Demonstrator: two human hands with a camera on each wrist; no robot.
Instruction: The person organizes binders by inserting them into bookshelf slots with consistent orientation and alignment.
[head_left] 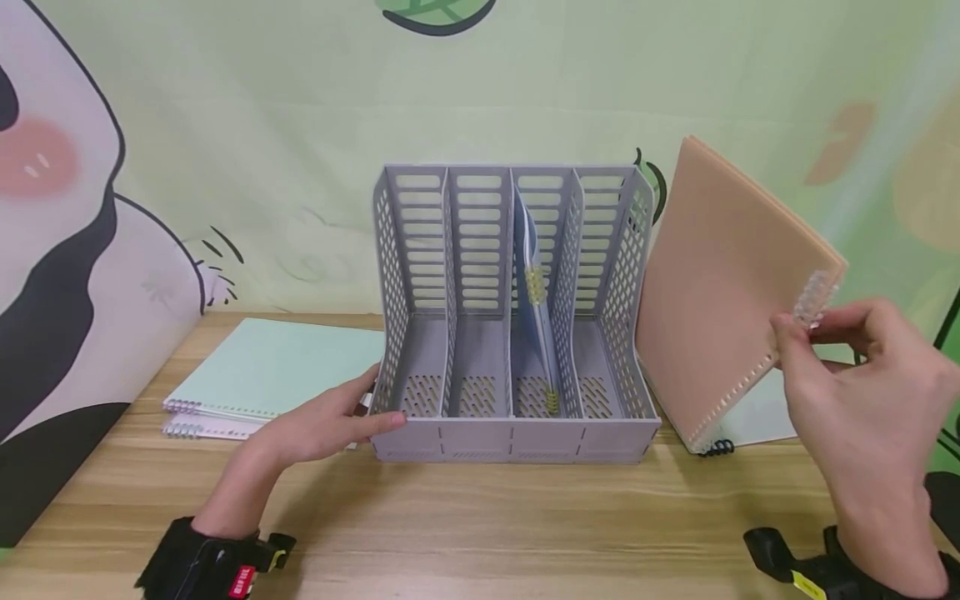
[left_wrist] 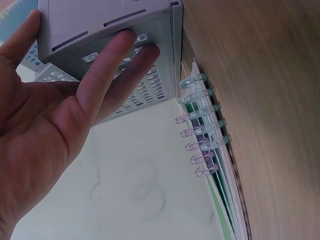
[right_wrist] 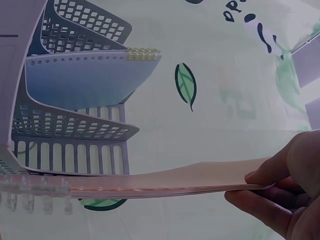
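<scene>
A grey four-slot file rack (head_left: 512,442) stands on the table. My left hand (head_left: 318,421) touches its left front corner, the thumb on the front edge and straight fingers (left_wrist: 107,70) along the outer side wall. With thumb and fingers my right hand (head_left: 873,392) pinches a peach-pink loose-leaf notebook (head_left: 723,292) at a corner of its spine, near clear binding rings (head_left: 816,297). The notebook is upright and tilted just right of the rack. A blue notebook (right_wrist: 90,80) with yellow rings leans in the rack's third slot from the left.
Left of the rack lies a stack of ring notebooks with a mint-green notebook (head_left: 281,362) on top. Behind the pink notebook a pale notebook (head_left: 765,417) lies flat, with black rings (head_left: 717,448) at its edge. A printed cloth backdrop (head_left: 300,125) hangs behind the wooden table (head_left: 480,533).
</scene>
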